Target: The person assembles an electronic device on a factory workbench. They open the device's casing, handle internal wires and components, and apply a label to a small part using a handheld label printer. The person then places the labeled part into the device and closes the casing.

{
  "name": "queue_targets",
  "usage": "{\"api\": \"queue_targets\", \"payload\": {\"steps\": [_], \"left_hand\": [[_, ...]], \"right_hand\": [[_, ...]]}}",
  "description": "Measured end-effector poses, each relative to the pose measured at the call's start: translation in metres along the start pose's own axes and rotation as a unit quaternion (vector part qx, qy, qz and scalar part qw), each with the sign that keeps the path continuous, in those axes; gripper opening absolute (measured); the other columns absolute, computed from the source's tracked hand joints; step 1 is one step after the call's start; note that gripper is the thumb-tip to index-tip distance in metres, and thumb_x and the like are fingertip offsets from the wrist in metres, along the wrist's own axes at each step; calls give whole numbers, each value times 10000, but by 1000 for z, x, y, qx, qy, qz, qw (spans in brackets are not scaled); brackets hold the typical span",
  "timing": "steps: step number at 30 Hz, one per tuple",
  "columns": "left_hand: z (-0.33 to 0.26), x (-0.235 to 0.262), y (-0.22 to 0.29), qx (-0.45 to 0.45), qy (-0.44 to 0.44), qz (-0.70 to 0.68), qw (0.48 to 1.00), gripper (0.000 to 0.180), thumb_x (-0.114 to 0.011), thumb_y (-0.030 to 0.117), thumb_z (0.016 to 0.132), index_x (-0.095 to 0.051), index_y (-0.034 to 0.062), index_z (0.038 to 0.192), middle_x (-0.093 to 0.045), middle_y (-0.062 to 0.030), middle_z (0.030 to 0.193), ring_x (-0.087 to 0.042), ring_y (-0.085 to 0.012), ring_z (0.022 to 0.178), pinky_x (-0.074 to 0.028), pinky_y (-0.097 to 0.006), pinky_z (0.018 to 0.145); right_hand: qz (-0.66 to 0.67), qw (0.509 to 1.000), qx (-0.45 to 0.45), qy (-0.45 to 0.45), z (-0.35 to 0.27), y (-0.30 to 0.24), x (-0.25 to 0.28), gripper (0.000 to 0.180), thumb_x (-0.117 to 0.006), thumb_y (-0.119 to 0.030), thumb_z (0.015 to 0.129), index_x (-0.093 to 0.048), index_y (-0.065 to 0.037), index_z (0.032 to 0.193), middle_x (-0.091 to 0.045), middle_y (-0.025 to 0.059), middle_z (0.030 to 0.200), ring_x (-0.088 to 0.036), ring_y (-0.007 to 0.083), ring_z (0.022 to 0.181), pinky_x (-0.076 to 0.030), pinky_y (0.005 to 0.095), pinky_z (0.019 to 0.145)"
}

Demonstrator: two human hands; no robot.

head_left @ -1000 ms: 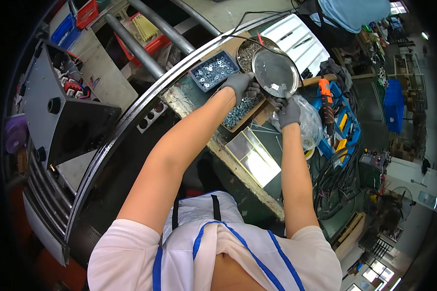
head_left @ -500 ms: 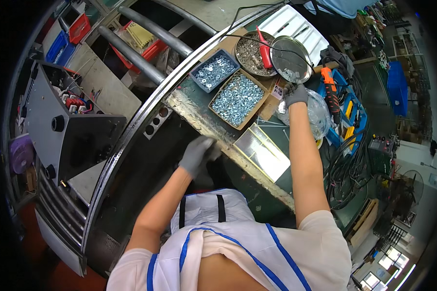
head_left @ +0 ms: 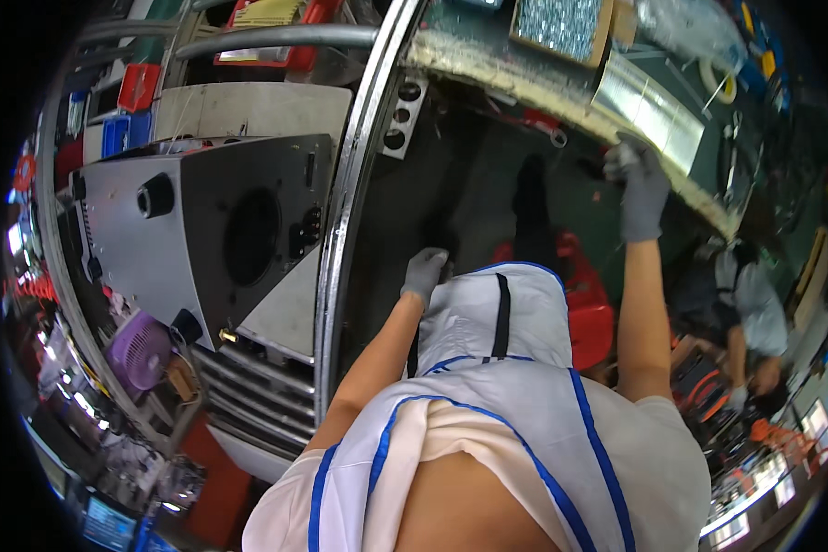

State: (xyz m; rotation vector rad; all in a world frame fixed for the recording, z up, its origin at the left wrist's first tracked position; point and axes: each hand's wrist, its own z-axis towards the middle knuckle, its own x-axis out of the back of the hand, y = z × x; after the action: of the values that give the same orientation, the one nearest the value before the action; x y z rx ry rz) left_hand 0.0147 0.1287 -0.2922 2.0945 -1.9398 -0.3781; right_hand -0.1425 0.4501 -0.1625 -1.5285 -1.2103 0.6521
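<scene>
My right hand, in a grey glove, hovers beside the worn front edge of the green workbench. Its fingers are curled, and anything inside them is too small to make out. Near it on the bench lies a clear, yellow-lined sheet. My left hand, gloved the same way, is just left of the white apron on my lap. Its fingers are closed too, their inside hidden. At the bench's far side, a cardboard box of small shiny metal parts is partly cut off by the frame.
A grey metal cabinet with black round feet lies to my left, behind a steel rail. A red stool stands by my lap. Another person works at the right. A purple fan is at the lower left.
My view has swung left, bringing the cabinet closer to the middle. My right hand has drawn back from the round tray to the bench's front edge; my left hand is now beside the apron.
</scene>
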Motion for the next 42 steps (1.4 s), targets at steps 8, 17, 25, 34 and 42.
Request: {"api": "queue_targets", "payload": {"steps": [8,17,25,34,42], "left_hand": [[132,43,-27,33,136,89,986,189,-568,196,844,-588,48,960,-628,-80,822,-593,-168,695,-463,-303,611],[458,20,-35,-88,114,547,825,503,-526,370,836,-529,24,1201,-572,-160,1168,-528,-283,1089,-402,-361,921],[653,-33,6,-163,98,509,840,493,-502,365,856,-507,20,1207,-577,-149,1151,-533,-277,1065,-413,-363,894],[692,-29,-3,-181,108,452,867,481,-476,358,878,-482,14,1214,-583,-137,1132,-539,-270,1039,-425,-365,865],[705,-52,8,-205,76,435,873,471,-453,352,897,-460,10,1220,-588,-126,1116,-545,-263,1015,-436,-367,838]], "right_hand": [[-503,864,-19,-8,-164,263,74,514,-626,-378,785,-526,-90,1200,-464,187,1266,-388,337,1219,-321,463,992],[-540,788,-81,284,-237,441,197,617,-426,-491,892,-405,-58,1332,-357,203,1375,-297,340,1290,-214,471,1057],[-456,825,-60,328,-240,450,196,498,-437,-381,875,-495,13,1174,-490,185,1172,-433,332,1133,-288,404,999],[-484,814,-70,315,-233,440,191,461,-445,-330,860,-488,6,1174,-476,189,1163,-442,322,1113,-306,393,991],[-483,807,-78,331,-244,437,181,447,-449,-351,852,-504,2,1121,-504,177,1088,-457,323,1060,-328,398,956]]}}
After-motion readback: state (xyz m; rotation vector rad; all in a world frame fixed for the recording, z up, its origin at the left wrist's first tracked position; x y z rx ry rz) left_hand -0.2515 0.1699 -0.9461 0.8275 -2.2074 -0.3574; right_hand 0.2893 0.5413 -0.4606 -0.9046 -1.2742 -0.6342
